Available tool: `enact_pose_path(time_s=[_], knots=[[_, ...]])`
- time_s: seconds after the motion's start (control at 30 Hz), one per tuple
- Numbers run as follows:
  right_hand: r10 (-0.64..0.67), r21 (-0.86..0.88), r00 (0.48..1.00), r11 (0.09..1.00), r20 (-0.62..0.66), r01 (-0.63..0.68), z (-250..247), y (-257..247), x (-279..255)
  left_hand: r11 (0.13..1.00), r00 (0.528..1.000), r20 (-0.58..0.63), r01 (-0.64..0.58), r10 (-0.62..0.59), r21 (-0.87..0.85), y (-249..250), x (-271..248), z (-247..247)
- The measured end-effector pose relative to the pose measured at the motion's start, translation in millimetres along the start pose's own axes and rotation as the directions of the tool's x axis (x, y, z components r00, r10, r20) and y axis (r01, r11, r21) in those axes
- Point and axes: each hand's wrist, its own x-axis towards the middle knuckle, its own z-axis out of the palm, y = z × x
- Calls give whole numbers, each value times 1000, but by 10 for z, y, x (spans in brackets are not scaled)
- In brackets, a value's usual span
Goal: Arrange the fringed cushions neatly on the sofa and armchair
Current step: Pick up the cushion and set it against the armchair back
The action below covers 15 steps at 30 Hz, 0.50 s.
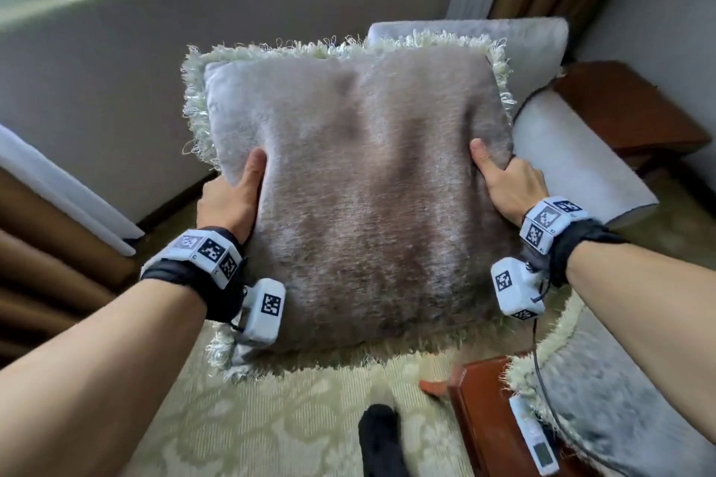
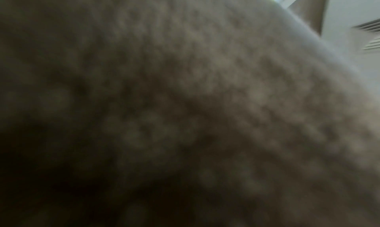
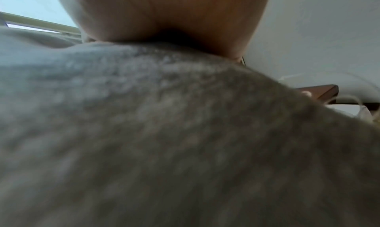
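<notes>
cushion in hand: a big grey-brown fringed cushion [image 1: 360,186] is held up in the air, face toward the camera, pale green fringe all round the edge. It fills the middle of the head view and blocks most of what's behind it.

left hand: the left hand [image 1: 232,197] grips the cushion's 9 o'clock edge, thumb flat on the front. The other fingers go behind, so I can't see them.

right hand: the right hand [image 1: 507,186] does the same at the 3 o'clock edge, thumb on the front face, fingers tucked round the back.

wrist cams: pretty useless tbh, both are just blurry fabric right up against the lens.

armchair: the pale grey armchair [image 1: 542,46] sits behind the cushion, its back peeking out at 12 to 1 o'clock and one arm running down toward 3 o'clock. The seat is hidden.

other cushion: a second fringed cushion [image 1: 627,399] lies at about 4 to 5 o'clock, just past a wooden table [image 1: 488,410] with a remote [image 1: 534,441] on it. It's probably on the sofa, but I can't really see that.

step: looks like mid-carry, with the cushion heading for the armchair.

next move: I'd guess lower it onto the seat, lean it upright against the backrest, centre it, then check the fringe isn't folded under. Can't see the seat, so go gently.
</notes>
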Motion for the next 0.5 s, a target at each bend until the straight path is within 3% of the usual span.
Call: enact_pose_path(time_s=[0.3,0.5], knots=[[6,83,993,997,-118,3,-898,142,1092,998,998,-1,-68,68,-19,1235,311,901],[4,71,989,997,-150,6,-1270,319,1622,995,994,52,-98,98,9,1638,548,1483]])
